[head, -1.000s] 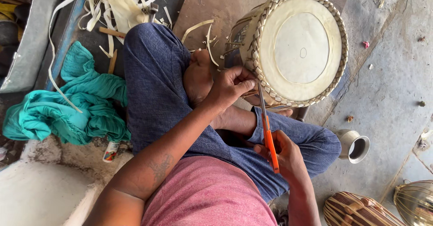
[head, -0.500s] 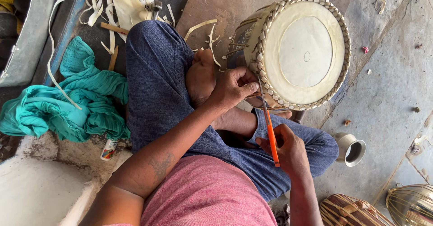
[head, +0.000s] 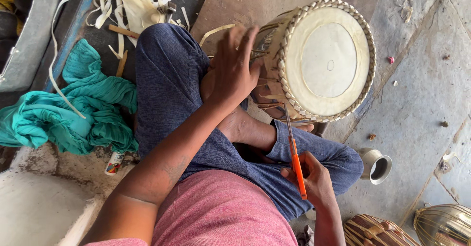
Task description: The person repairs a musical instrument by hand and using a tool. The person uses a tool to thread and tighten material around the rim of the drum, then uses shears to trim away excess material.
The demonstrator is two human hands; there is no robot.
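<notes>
Orange-handled tool in your right hand points blade-up at the drum, lying sideways across your lap, left hand spread on its laced side, nearer.

Cream drum, orange-handled scissors, teal cloth, blue trousers, pink shirt.
</notes>
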